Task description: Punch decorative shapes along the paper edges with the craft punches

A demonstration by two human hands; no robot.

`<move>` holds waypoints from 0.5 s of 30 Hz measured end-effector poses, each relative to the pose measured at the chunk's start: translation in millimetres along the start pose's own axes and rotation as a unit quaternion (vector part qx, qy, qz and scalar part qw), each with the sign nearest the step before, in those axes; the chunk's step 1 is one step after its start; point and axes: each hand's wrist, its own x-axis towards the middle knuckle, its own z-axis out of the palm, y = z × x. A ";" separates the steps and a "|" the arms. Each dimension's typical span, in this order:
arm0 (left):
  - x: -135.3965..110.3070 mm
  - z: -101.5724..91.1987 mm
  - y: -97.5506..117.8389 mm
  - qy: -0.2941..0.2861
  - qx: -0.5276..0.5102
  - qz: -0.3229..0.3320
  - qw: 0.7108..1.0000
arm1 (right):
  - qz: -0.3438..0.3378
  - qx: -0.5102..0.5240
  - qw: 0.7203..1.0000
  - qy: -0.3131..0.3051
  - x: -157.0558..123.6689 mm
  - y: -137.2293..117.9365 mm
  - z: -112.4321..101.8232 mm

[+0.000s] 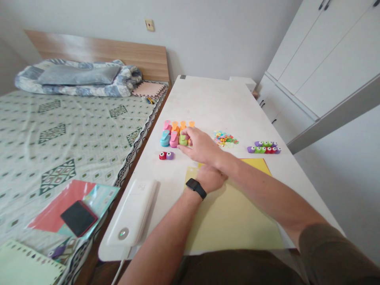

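My right hand [203, 146] reaches across to the left, its thumb and fingers around a green paper punch [183, 140]. That punch stands among two rows of coloured punches, including a blue one [165, 138] and a pink one [174, 139]. My left hand [210, 178], with a black watch [196, 188] on its wrist, rests on the yellow paper [234, 217]. My right forearm crosses over it and hides most of its fingers. Just in front of the rows sit two small punches, one red [162, 155] and one purple [170, 156].
A heap of colourful paper cutouts [225, 138] lies on the white table [210, 103]. Several small punches [264, 149] are lined up at the right. A white power bank [133, 213] with a cable lies at the left edge. Beside the table, a phone [78, 218] rests on the bed [89, 138].
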 end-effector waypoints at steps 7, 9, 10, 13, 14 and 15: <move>3.9 -1.7 -0.7 -0.022 -0.027 -0.003 0.999 | 0.076 -0.063 0.991 0.094 -53.8 82.7 -75.4; 4.3 -1.5 -1.2 -0.024 -0.029 -0.004 0.999 | 0.122 -0.115 0.979 0.118 -70.0 119.8 -98.8; 4.5 -1.0 -1.5 -0.026 -0.030 -0.002 0.999 | 0.156 -0.143 0.970 0.123 -78.2 138.4 -110.1; 4.9 1.1 -2.2 -0.025 -0.031 0.002 0.999 | 0.252 -0.207 0.938 0.117 -102.1 186.9 -139.8; 5.1 1.7 -2.4 -0.024 -0.030 0.002 0.999 | 0.276 -0.223 0.930 0.098 -109.1 199.1 -147.3; 5.4 2.1 -2.6 -0.023 -0.030 0.003 0.999 | 0.293 -0.239 0.923 0.075 -115.2 209.1 -153.4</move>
